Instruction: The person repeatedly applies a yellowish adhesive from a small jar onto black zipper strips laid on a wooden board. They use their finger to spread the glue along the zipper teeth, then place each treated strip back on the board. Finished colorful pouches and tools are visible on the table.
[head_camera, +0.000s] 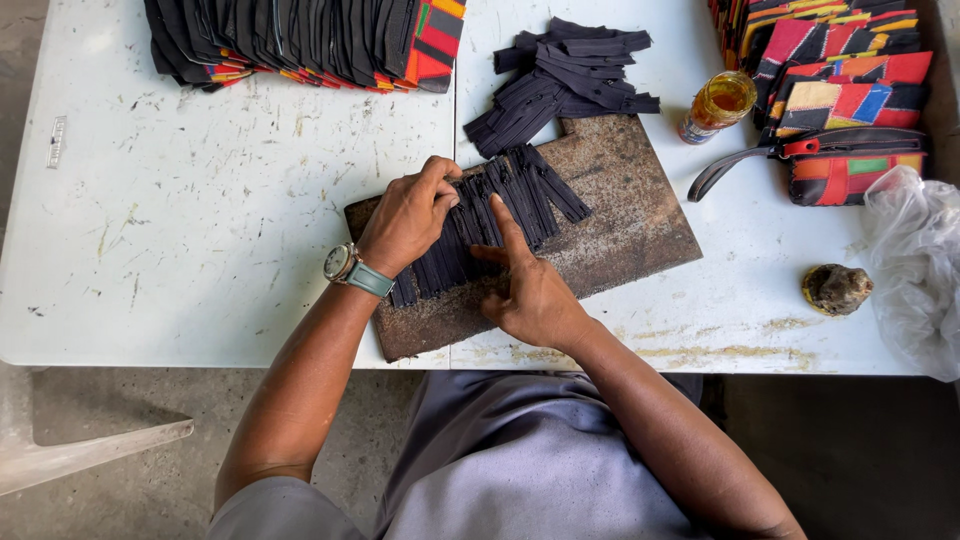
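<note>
On the board (620, 215), left hand (405, 220) curls over zipper row (490, 215); right hand (530, 290) presses it, forefinger extended, gripping nothing.

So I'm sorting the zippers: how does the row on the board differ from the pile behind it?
The row of zippers lies side by side in a neat slanted line on the brown board; the loose pile of zippers lies criss-crossed on the white table. The left hand and right hand press on the row; nothing touches the pile. Both are dark, short zippers.
</note>
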